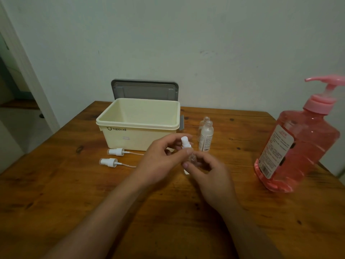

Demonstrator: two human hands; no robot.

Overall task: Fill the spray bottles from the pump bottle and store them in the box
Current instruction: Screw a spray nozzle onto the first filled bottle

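My left hand [164,161] pinches the white spray cap [185,143] on top of a small clear spray bottle [193,159]. My right hand [209,174] grips that bottle's body just in front of the box. Two more small bottles [206,135] stand uncapped, one behind the other, right of the cream box [138,124], which is open with nothing inside. Two loose spray caps with tubes [115,151] [109,162] lie on the table left of my hands. The large pink pump bottle [296,146] stands at the right.
The box's grey lid [144,89] leans against the wall behind it. The wooden table [74,202] ends just right of the pump bottle. A doorway [16,101] opens at the far left.
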